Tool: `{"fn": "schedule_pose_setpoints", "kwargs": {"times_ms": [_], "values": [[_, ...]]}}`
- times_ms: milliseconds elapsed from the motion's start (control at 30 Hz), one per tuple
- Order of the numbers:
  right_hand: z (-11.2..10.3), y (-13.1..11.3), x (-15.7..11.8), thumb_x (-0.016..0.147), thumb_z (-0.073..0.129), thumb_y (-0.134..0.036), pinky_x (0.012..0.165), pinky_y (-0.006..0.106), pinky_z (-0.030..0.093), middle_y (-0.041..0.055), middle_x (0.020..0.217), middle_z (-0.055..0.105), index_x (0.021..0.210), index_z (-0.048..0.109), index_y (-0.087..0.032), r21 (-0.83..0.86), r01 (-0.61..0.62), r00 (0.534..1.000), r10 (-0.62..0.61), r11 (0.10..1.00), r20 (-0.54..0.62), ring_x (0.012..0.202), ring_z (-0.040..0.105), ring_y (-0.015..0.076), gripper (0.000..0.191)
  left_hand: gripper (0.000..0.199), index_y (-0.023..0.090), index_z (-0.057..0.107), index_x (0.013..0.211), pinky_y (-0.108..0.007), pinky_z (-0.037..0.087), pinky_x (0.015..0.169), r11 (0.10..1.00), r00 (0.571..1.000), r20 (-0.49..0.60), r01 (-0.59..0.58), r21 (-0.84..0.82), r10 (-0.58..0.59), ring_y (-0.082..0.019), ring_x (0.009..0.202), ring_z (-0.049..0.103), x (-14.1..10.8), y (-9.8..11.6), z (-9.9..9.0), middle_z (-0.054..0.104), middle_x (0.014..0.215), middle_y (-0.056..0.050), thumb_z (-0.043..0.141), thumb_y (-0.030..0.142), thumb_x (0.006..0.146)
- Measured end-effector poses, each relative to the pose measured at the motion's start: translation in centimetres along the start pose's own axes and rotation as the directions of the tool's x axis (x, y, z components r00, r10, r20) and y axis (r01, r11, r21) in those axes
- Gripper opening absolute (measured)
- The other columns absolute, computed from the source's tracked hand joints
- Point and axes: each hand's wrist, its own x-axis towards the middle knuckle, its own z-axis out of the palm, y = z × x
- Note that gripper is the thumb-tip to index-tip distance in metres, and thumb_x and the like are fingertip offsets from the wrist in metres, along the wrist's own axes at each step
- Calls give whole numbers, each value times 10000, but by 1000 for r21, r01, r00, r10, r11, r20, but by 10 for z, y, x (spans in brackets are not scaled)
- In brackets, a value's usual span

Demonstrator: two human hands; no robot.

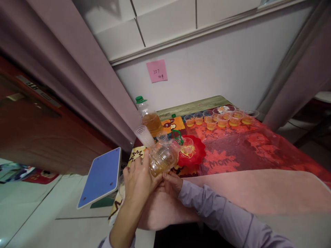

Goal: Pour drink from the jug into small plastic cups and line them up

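A clear plastic bottle (pixel 162 160) of pale yellow liquid lies tilted, its neck towards the right and a green handle (pixel 177 136) by the neck. My left hand (pixel 139 174) wraps round the bottle's base from the left. At the bottle's lower edge, the curled fingers of my right hand (pixel 172 182) grip it; part of them is hidden. Just beyond the mouth, a clear plastic cup (pixel 188 146) stands on a red scalloped plate (pixel 198 156). Whether liquid is flowing cannot be made out.
A second bottle (pixel 152 122) with a green cap stands behind, near stacked cups (pixel 144 135). Several cups (pixel 211 123) holding yellow liquid line the table's back. A loose green cap (pixel 173 115) lies there. Left of the table is a blue board (pixel 100 177).
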Motion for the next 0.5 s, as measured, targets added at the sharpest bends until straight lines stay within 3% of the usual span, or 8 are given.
{"fn": "schedule_pose_setpoints", "kwargs": {"times_ms": [500], "values": [[1,-1,-1,747,974,-684,1128,651,565,103,1153,837,1329,664,-240,13,2,1000,-2,1000,30,1173,800,358,795,936,166,471,1665,-513,492,1002,1000,1000,-10,-28,1,28,-423,1252,682,1,1,-2,728,1352,-217,794,540,870]]}}
